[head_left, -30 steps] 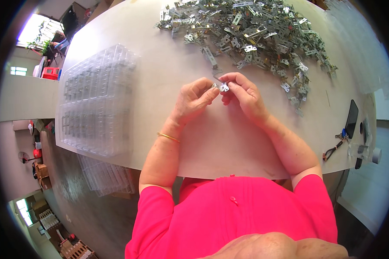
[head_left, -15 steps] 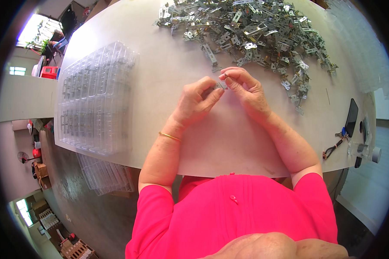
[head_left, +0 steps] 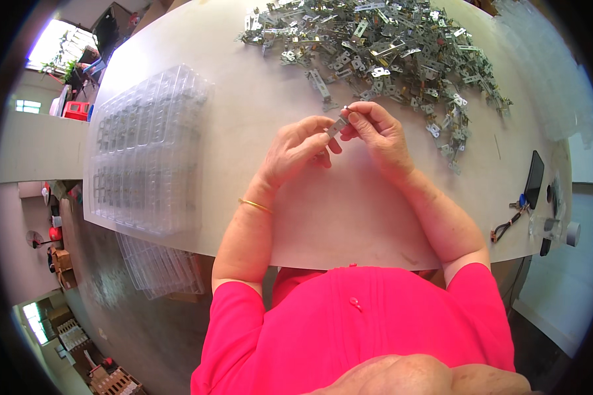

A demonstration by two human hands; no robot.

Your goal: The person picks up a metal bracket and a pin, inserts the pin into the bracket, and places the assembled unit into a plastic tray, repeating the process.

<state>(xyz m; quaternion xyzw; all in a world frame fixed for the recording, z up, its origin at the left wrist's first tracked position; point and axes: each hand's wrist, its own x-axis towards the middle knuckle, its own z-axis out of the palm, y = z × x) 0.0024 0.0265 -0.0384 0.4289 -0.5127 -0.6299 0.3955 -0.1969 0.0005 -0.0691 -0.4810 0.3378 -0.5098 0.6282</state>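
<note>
Between my two hands is a small flat grey metal bracket [head_left: 337, 127], tilted up toward the right. My left hand [head_left: 298, 148] pinches its lower end between thumb and fingers. The thumb and fingers of my right hand [head_left: 378, 133] are closed on its upper end. A tiny light tip shows above the right fingertips; I cannot make out what it belongs to. Just beyond my hands lies a large heap of similar metal brackets [head_left: 382, 52], some with brass-coloured bits. One longer bracket [head_left: 319, 84] lies at the heap's near edge.
Stacked clear plastic trays [head_left: 148, 151] with metal parts in them stand on the table [head_left: 244, 92] at left. More clear trays [head_left: 161, 263] sit below the table's edge. At right lie a phone [head_left: 535, 179], keys on a strap [head_left: 510, 220] and clear plastic sheeting [head_left: 540, 72].
My left fingers have loosened and spread somewhat, and the bracket has turned so its flat face shows. My right fingers have shifted slightly along with it.
</note>
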